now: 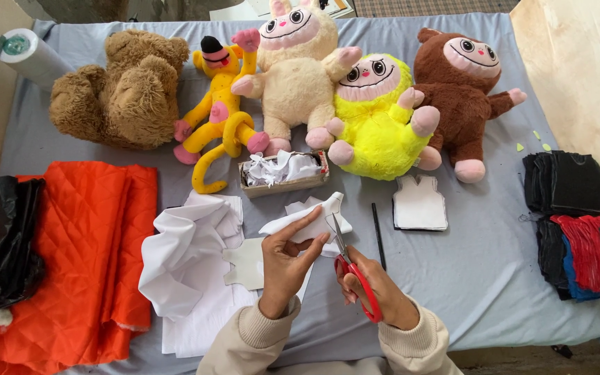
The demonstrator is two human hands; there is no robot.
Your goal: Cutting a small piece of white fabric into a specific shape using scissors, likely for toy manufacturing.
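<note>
My left hand [285,260] pinches a small piece of white fabric [307,221] and holds it up over the table. My right hand [376,288] grips red-handled scissors [353,272], whose blades point up into the edge of that fabric piece. Both hands are close together near the table's front middle. Under my left hand lies a cream cut-out shape [244,264] on more white cloth [189,257].
Plush toys line the back: a brown bear [123,90], a yellow monkey [220,111], cream [296,69], yellow [380,121] and brown [456,90] dolls. A box of white scraps [282,172], a black pencil [378,236], a stack of white cut-outs [419,203], orange quilted fabric [85,250], black and red fabric piles [578,222].
</note>
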